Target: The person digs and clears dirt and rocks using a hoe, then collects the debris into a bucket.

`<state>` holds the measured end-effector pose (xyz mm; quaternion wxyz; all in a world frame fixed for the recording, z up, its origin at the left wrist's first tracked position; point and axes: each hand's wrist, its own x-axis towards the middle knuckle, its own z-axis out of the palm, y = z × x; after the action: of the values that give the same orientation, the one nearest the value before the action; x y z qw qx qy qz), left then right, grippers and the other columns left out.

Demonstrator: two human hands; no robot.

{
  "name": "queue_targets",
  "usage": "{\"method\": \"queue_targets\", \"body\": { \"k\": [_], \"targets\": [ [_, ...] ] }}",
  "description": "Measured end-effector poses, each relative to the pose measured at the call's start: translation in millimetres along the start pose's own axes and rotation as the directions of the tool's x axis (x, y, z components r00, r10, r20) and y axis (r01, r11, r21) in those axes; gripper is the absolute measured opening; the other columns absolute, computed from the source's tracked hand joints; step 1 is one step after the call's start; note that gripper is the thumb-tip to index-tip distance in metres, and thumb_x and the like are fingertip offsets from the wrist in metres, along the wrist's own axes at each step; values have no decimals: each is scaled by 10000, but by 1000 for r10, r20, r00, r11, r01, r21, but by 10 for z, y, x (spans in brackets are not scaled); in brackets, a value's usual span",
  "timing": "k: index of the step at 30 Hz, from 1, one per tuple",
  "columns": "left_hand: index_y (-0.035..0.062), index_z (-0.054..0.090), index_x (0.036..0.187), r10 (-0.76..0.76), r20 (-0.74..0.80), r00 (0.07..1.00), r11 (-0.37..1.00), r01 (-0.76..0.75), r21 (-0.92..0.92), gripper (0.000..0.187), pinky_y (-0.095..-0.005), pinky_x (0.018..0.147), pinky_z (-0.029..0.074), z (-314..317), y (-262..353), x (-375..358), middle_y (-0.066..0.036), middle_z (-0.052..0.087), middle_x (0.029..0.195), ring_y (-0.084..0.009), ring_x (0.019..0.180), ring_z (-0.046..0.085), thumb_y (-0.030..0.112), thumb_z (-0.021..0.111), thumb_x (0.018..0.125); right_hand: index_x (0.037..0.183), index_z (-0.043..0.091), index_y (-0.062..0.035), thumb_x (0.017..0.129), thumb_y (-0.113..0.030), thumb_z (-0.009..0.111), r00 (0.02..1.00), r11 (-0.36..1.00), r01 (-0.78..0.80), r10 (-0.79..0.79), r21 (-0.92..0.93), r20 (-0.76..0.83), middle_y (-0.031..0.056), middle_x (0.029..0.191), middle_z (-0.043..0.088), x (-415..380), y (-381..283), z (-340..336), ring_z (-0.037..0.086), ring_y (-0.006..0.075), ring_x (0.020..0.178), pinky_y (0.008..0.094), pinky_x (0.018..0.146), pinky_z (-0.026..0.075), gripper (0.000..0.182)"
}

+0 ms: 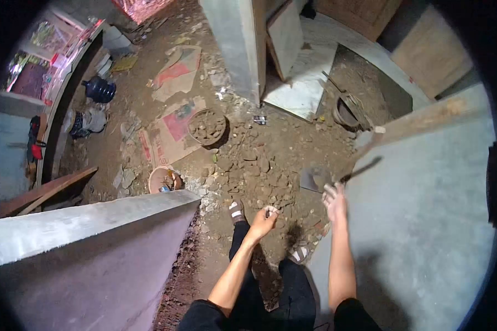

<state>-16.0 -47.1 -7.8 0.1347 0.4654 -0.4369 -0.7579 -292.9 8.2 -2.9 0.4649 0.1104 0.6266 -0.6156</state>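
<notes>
My left hand (263,223) is closed above the rubble between my feet, its fingers curled together. I cannot tell what, if anything, it holds. My right hand (335,203) is raised beside the grey wall on the right, fingers apart, with nothing in it. Just past its fingertips, a long dark bar-like shape (362,169) slants along the wall. A flat grey plate (313,179) lies on the dirt left of those fingers. Broken stones and soil (254,171) cover the ground ahead of my left hand. Beyond them stands a round basin (207,142) filled with rubble.
Flattened cardboard (168,144) lies beneath the basin. A low wall (94,220) juts in from the left, with a pinkish bucket (163,179) behind its end. A second basin (346,112) tilts near the doorway at right. A dark blue water jug (99,90) sits farther left.
</notes>
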Motion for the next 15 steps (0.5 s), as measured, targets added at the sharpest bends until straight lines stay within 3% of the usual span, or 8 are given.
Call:
{"method": "queue_targets", "body": {
  "k": [2,4,7,8,10,13,14,15],
  "targets": [
    [35,603,925,-45,-121,992,999,46,6,154,-266,544,410,-311,45,83,15,566,693,-75,602,497,185,570,931,1321,422,-96,944,-376,576,994,988,-39,54,-151,95,134,1132,601,-163,289,233,552,178,762,331,706,488,494],
    [31,621,903,3,-215,977,1000,-7,-15,163,-263,554,418,-902,-1,315,17,568,689,-84,605,498,190,589,918,1214,512,-96,965,-302,542,989,961,-124,141,-246,53,97,1018,637,-313,684,819,570,175,731,311,645,490,324],
    [36,651,936,9,-370,929,980,65,187,172,-339,656,490,-1542,-143,607,-75,664,758,-172,688,615,198,615,890,1188,534,-90,973,-273,529,970,934,-214,239,-287,53,84,950,656,-234,1140,1381,578,162,699,295,614,489,282],
    [34,657,960,-3,-418,909,988,66,137,196,-361,700,501,-1743,-243,726,-108,687,802,-214,744,654,208,617,879,1211,528,-71,977,-276,529,962,912,-225,264,-343,73,88,963,663,-170,1279,1604,596,170,712,301,622,495,312],
    [9,657,931,53,-411,910,976,39,213,220,-362,689,500,-2163,-117,868,-110,687,797,-216,735,650,218,609,880,1235,522,-52,981,-279,529,950,882,-245,302,-402,82,92,975,671,-99,1497,2057,614,178,726,307,629,502,341],
    [11,646,869,66,-498,865,984,28,178,148,-276,540,431,-2631,27,1041,-9,606,682,-97,589,519,149,598,894,1214,541,-64,972,-273,538,943,832,-178,297,-526,152,92,969,675,-36,1678,2662,628,175,725,316,629,508,319],
    [15,643,864,-81,-460,884,991,122,61,141,-280,530,425,-2763,144,1048,-3,593,672,-92,583,524,135,582,906,1200,547,-70,971,-267,539,936,825,-129,285,-551,208,91,962,677,-44,1695,2841,632,175,718,317,624,510,302],
    [12,646,855,-85,-463,882,996,90,-11,155,-292,519,433,-2907,54,1140,-23,613,681,-112,576,551,149,587,895,1186,554,-76,969,-262,539,924,814,-78,276,-575,266,90,955,679,-40,1690,3013,636,175,711,319,618,512,286]
  ]
}}
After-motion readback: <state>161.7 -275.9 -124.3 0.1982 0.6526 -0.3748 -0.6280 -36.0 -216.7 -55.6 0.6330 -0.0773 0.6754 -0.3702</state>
